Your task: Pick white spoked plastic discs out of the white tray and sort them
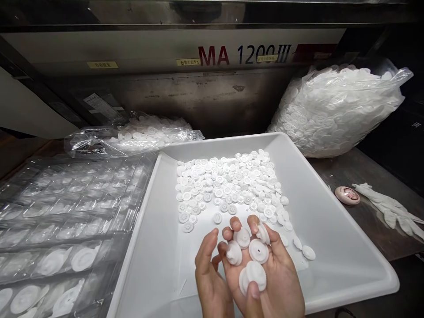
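Several small white plastic gears (pixel 259 251) rest in the upturned palm and curled fingers of my right hand (pixel 281 278). One of these is pinched near the tip of its thumb. My left hand (pixel 212 278) is cupped against the right one, fingers bent upward. A thumb, which looks like the left one, presses on a pair of overlapping gears lying in the right palm. Both hands are above the near part of a large white tray (pixel 142 247). Many more gears (pixel 228 176) lie loose in a heap over its far half.
At left, clear plastic blister trays (pixel 49 229) hold white parts in pockets. An opened plastic bag (pixel 149 132) of white parts lies behind the tray, and a big full bag (pixel 334 110) stands back right. A pink round object (pixel 347 195) and white gloves (pixel 387 207) sit at right.
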Action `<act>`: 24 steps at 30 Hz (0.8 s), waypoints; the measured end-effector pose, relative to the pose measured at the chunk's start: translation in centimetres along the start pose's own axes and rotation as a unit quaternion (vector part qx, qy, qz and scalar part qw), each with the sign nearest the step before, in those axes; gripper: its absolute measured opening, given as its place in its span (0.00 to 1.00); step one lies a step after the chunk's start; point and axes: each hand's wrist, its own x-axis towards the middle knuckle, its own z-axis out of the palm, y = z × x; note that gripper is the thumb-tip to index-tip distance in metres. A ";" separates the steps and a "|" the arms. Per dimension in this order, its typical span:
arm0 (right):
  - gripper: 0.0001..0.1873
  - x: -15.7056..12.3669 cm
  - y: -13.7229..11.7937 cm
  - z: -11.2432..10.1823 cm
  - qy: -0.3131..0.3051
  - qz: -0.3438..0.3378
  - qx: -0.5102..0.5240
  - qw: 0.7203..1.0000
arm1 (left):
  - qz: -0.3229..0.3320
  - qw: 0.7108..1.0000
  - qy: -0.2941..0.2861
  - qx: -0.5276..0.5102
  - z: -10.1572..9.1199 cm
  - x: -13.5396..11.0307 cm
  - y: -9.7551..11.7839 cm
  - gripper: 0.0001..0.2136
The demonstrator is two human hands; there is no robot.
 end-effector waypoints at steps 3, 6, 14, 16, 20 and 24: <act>0.11 0.0 -0.1 -0.3 -0.030 0.007 -0.001 1.000 | -0.003 1.000 -0.015 -0.005 -0.1 -0.3 -0.4 0.24; 0.14 0.1 -0.2 -0.4 -0.053 0.005 0.021 0.998 | 0.015 0.999 -0.037 -0.006 0.0 -0.5 -0.8 0.23; 0.13 0.1 0.2 0.2 -0.023 -0.005 0.079 0.997 | -0.260 0.940 -0.007 -0.219 0.3 0.8 1.2 0.25; 0.12 0.2 0.3 0.5 -0.004 -0.011 0.083 0.996 | -0.361 0.880 0.011 -0.308 0.6 1.3 2.0 0.17; 0.13 0.2 0.4 1.0 0.016 -0.028 0.073 0.997 | -0.372 0.861 0.015 -0.348 1.1 1.6 2.7 0.12; 0.12 0.3 0.4 1.0 0.031 -0.017 0.056 0.998 | -0.342 0.900 -0.029 -0.268 0.8 1.2 2.1 0.17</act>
